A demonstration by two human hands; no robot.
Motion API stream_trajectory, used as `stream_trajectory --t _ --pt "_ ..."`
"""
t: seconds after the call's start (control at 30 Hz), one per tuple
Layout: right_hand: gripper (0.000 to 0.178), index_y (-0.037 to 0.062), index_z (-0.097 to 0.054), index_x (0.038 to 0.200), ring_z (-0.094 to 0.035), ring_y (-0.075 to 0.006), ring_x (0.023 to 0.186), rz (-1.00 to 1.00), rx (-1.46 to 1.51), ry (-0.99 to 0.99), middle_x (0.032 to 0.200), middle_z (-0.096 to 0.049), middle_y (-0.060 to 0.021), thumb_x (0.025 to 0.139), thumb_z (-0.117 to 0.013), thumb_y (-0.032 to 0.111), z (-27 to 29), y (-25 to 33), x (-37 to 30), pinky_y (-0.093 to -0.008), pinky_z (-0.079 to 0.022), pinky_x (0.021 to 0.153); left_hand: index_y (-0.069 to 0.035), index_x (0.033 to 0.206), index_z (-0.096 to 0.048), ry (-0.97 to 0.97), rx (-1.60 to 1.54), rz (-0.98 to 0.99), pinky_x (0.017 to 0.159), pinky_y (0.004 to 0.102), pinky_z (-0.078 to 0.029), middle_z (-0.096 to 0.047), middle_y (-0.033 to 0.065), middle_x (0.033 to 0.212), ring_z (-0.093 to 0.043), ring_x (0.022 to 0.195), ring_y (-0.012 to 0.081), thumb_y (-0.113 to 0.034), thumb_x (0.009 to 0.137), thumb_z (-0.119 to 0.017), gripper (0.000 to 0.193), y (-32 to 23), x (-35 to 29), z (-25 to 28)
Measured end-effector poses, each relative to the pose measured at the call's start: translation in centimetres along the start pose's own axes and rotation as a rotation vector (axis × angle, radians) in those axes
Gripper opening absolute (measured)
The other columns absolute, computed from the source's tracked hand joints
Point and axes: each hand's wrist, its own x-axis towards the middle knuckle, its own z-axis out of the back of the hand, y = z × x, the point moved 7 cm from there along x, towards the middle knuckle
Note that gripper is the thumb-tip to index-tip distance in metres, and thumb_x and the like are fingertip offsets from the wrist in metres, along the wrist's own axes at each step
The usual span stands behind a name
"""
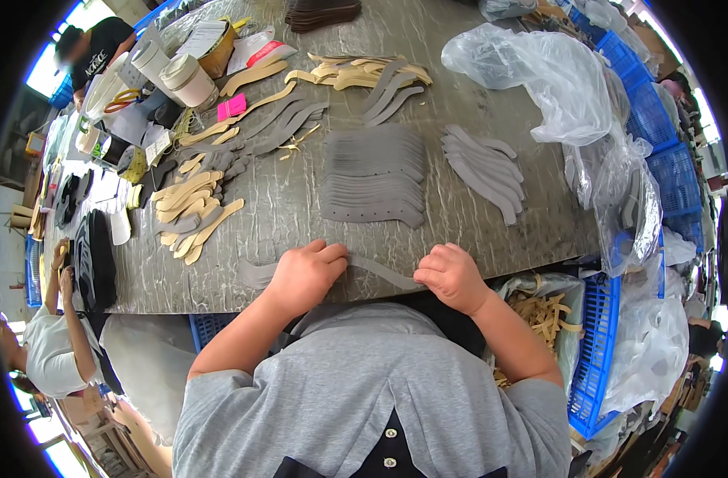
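A thin, wavy grey strip (378, 272) stretches between my two hands just above the table's near edge. My left hand (308, 276) is closed on its left end, knuckles up. The right end is pinched between the thumb and fingers of my right hand (453, 278). Grey curved pieces (256, 275) show at the outer side of my left hand, partly covered by it. Beyond my hands lies a neat overlapped stack of grey curved strips (373, 175), with small dark dots along its nearest piece. To its right, more grey strips (485, 171) are fanned out.
Tan and grey strips (190, 207) lie heaped at left, with more tan strips (360, 72) farther back. White cups (188, 80) and a pink pad (231, 107) stand near the back left. Clear plastic bags (539, 76) and blue crates (599, 342) line the right. A co-worker (57, 350) sits at left.
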Motion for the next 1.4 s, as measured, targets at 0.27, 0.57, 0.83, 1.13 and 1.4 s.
stream_trajectory --t 0.27,0.57,0.83,1.13,1.4 --pt "0.011 0.0101 -0.056 0.086 -0.056 -0.0244 0.083 -0.01 0.054 0.026 0.089 -0.058 -0.0035 0.078 -0.064 0.008 -0.3 -0.4 -0.2 -0.0377 -0.046 0.072 -0.009 0.085 -0.068 -0.054 0.0 0.015 0.062 0.0339 -0.055 -0.066 -0.0014 0.1 -0.063 0.081 0.0203 -0.01 0.073 -0.063 0.013 -0.1 0.3 0.5" --pt "0.012 0.0074 -0.063 0.085 -0.06 -0.0274 0.085 -0.21 0.33 -0.075 0.09 -0.062 -0.0061 0.078 -0.072 0.007 1.4 -1.1 -0.5 -0.0384 -0.048 0.075 -0.009 0.088 -0.066 -0.01 -0.024 0.022 0.065 0.0341 -0.054 -0.062 -0.0007 0.103 -0.061 0.085 0.021 -0.013 0.076 -0.061 0.014 0.0 0.3 0.3" --pt "0.011 0.0116 -0.064 0.08 -0.06 -0.0219 0.076 -0.108 0.09 -0.022 0.082 -0.061 -0.001 0.074 -0.074 0.013 0.2 0.0 0.1 -0.0355 -0.045 0.065 -0.008 0.087 -0.066 -0.013 -0.012 0.018 0.065 0.0342 -0.054 -0.062 -0.0006 0.103 -0.061 0.084 0.0212 -0.012 0.077 -0.059 0.013 -0.1 0.3 0.3" --pt "0.013 0.0063 -0.054 0.081 -0.059 -0.0262 0.082 -0.274 0.257 -0.034 0.089 -0.058 -0.0075 0.079 -0.066 0.004 0.8 -1.2 -0.5 -0.0356 -0.046 0.069 -0.008 0.088 -0.066 -0.008 -0.003 0.022 0.065 0.034 -0.055 -0.062 -0.0007 0.103 -0.061 0.085 0.0211 -0.011 0.075 -0.06 0.014 0.1 0.3 0.3" --pt "0.009 0.0044 -0.051 0.089 -0.056 -0.0129 0.079 -0.588 0.852 -0.305 0.09 -0.059 -0.0064 0.094 -0.057 0.002 1.2 -3.5 -4.5 -0.0263 -0.046 0.071 -0.009 0.089 -0.067 -0.018 -0.009 0.017 0.065 0.034 -0.055 -0.062 -0.0014 0.104 -0.061 0.086 0.0205 -0.01 0.074 -0.061 0.016 0.1 0.4 0.2"
